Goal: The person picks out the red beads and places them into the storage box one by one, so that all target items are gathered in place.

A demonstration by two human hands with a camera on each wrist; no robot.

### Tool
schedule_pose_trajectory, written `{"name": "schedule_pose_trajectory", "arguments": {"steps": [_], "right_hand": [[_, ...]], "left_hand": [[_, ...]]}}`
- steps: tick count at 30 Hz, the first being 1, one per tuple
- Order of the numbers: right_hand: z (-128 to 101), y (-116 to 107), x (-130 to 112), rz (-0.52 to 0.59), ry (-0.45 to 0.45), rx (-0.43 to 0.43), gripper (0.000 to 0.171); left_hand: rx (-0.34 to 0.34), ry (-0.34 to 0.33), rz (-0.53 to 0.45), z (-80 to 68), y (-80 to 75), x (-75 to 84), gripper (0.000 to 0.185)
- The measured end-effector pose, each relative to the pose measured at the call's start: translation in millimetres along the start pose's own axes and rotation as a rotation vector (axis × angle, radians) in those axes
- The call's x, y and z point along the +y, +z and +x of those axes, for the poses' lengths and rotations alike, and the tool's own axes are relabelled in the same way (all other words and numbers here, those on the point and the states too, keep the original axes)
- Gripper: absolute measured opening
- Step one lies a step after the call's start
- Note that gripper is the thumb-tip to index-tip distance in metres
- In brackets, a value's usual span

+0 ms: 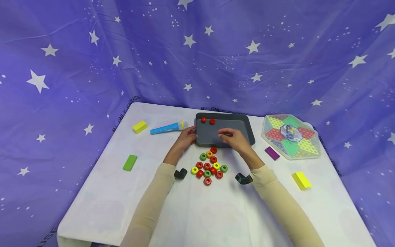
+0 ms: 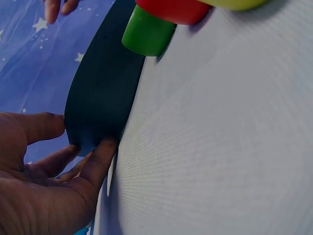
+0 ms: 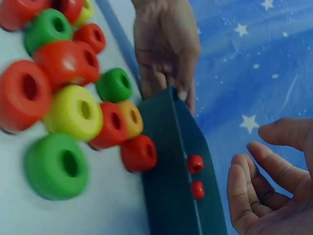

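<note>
Head view shows your left hand (image 1: 186, 137) pinching the tray (image 1: 206, 133) by its left edge, near the tabletop's (image 1: 108, 206) far edge, while your right hand (image 1: 236, 138) hovers over it, empty, fingers loosely bent. Two red beads (image 1: 212, 121) lie inside by its far-left corner, so you seem to be filling it; next probably calls for pinching one of the loose beads (image 1: 213, 170) off its near edge.
</note>
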State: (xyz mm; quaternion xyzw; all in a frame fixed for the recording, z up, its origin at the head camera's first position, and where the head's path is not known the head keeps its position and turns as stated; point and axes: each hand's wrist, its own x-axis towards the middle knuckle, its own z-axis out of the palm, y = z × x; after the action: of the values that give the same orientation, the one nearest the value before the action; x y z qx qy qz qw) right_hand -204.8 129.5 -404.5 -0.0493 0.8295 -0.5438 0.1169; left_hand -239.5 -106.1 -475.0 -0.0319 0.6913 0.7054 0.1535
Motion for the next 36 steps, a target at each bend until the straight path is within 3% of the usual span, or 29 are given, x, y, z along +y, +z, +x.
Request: {"name": "schedule_pose_trajectory", "arguments": {"steps": [6, 20, 36], "right_hand": [[-17.5, 7.5, 12.9, 0.005, 0.032, -0.025, 0.034], [-14.6, 23.4, 61.8, 0.015, 0.001, -0.111, 0.035], [-12.9, 24.7, 54.2, -0.167, -0.037, -0.214, 0.038]], "left_hand": [[0.001, 0.002, 0.001, 0.5, -3.0, 1.8, 0.057], [0.008, 0.003, -0.005, -0.1, -6.2, -3.2, 0.056], [-0.008, 0.019, -0.017, 0.5, 1.7, -3.3, 0.057]]}}
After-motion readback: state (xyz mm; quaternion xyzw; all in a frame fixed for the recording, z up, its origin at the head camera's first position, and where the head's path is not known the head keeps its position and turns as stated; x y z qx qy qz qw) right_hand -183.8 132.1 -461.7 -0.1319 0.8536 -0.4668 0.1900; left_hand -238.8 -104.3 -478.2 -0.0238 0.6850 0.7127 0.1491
